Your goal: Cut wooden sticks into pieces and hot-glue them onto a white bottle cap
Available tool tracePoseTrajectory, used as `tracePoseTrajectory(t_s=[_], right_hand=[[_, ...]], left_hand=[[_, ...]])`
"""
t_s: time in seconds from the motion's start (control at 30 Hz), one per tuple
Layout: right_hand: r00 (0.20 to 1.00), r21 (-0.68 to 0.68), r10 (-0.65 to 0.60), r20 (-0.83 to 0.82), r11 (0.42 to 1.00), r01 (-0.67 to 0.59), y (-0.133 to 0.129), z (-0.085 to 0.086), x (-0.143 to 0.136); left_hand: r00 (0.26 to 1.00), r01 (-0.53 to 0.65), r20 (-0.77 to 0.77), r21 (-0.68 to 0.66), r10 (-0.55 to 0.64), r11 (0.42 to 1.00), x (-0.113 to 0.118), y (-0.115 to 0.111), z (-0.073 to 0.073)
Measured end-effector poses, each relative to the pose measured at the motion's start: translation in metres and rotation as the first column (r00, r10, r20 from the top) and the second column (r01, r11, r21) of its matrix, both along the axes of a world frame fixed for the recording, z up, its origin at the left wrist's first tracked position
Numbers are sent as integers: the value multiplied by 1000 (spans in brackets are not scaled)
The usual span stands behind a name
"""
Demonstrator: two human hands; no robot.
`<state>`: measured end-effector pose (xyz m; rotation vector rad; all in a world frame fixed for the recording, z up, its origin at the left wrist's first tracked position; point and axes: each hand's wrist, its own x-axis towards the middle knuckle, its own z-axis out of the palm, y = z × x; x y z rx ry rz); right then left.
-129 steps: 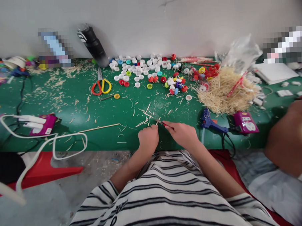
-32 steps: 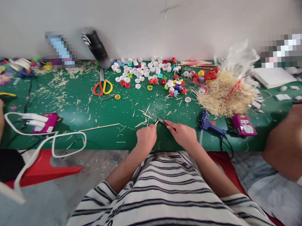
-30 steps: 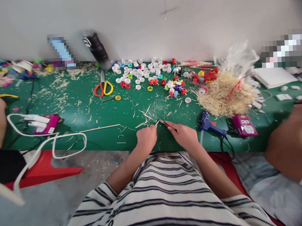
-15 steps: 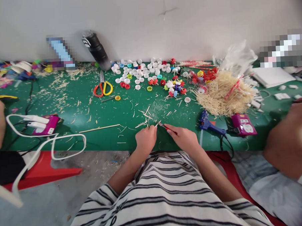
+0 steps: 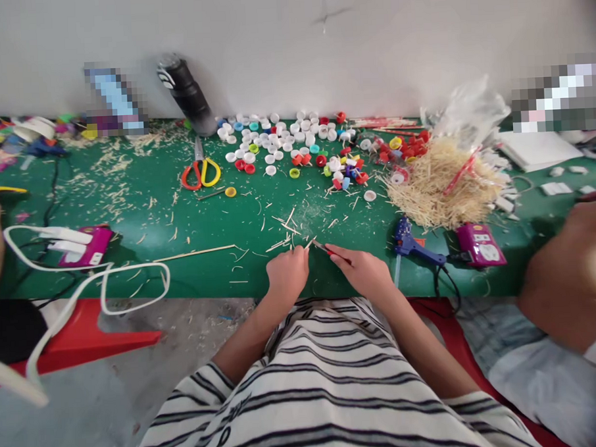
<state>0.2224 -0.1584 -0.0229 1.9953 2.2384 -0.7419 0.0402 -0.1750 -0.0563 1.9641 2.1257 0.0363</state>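
Over the flat green table (image 5: 209,227), the bare right hand (image 5: 364,270) and bare left hand (image 5: 288,273) grip, respectively, a red-handled metal knife (image 5: 321,245) and, just beside its tip, a thin pale wooden stick (image 5: 309,245). Pressing too hard could snap the stick or nick the left hand.

Stick (image 5: 309,245) mostly hidden by left hand (image 5: 288,273), knife (image 5: 323,247) partly by right hand (image 5: 365,270); tip contact too small to tell.
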Motion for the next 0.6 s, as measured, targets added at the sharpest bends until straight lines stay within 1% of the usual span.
tracePoseTrajectory(t_s=[0.33,0.43,0.6], right_hand=[[997,57,36,67,998,-39,14,2,-8],[996,65,40,82,997,-45,13,3,-9],[999,46,17,41,999,-19,6,4,-7]], left_hand=[[1000,18,-12,-15,-18,1000,0,1,1],[1000,21,-10,-7,-21,1000,0,1,0],[1000,15,-20,0,-15,1000,1,0,-2]])
